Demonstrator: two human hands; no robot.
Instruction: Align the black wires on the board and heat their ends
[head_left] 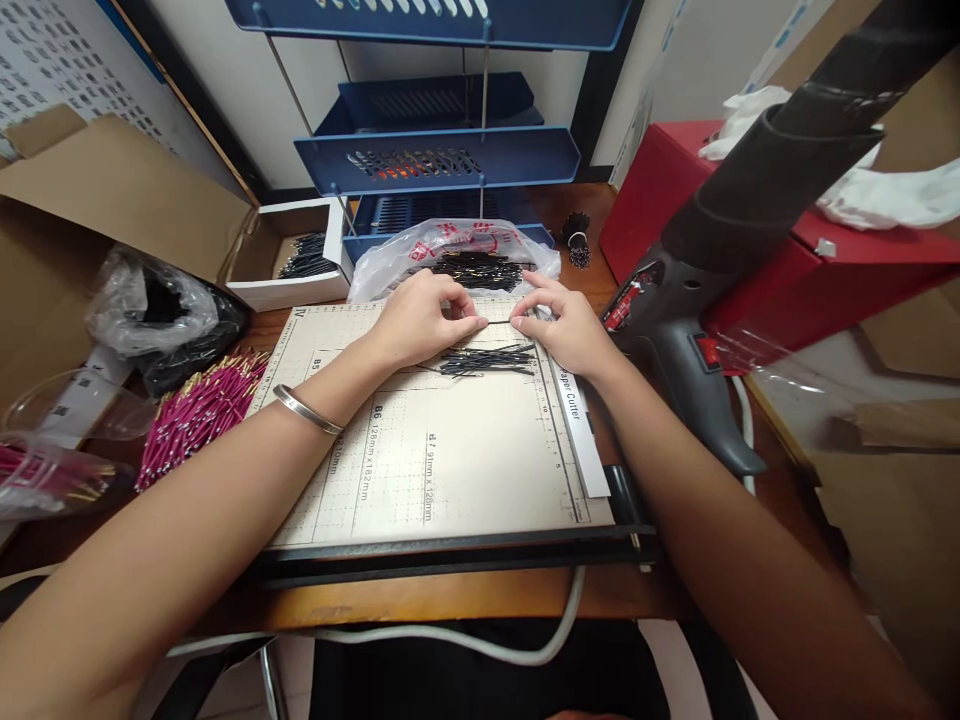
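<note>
Between my fingertips, a short thin black piece [498, 321], wire-like, is stretched level above the far part of a cream paper cutter board [480, 450]. My left hand [431, 318] pinches its left end, and my right hand [559, 325] pinches the other end. Just below, a small pile of similar black pieces [487, 360] lies crosswise on the board. Beyond my hands, a clear plastic bag [382, 270] with red print holds many more black pieces [480, 268], some with gold-coloured tips.
Magenta pieces with gold tips [199, 415] are heaped left of the board. A white box [289, 292] of black pieces stands behind. A grey heat gun-like tool [690, 330] leans at right by a red box [660, 180]. Blue shelf trays [442, 160] rise at the back.
</note>
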